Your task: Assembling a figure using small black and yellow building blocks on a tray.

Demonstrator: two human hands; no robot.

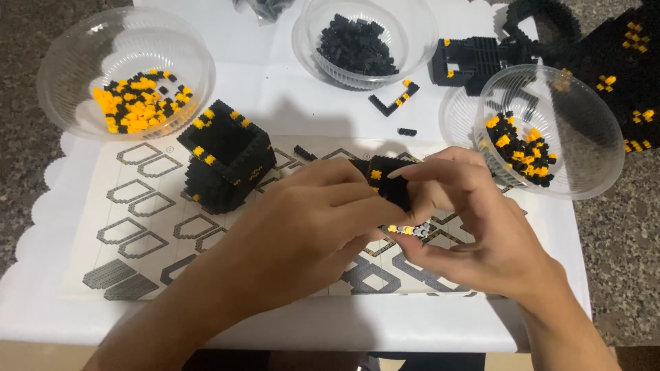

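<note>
A white table (pixel 289 103) carries a printed instruction sheet (pixel 137 233). At ten o'clock sits a clear bowl (pixel 62 62) of yellow and black bricks; a hollow black brick box (pixel 227 161) stands nearer the centre. At centre, the left hand (pixel 302 220) and right hand (pixel 467 227) pinch shut around a small black brick piece (pixel 388 180) with one yellow stud. It looks fragile: a hard squeeze could probably snap bricks off. A tilted bowl (pixel 584 130) at two o'clock might tip.

Head camera, looking steeply down, close above table (pixel 426 330).
</note>
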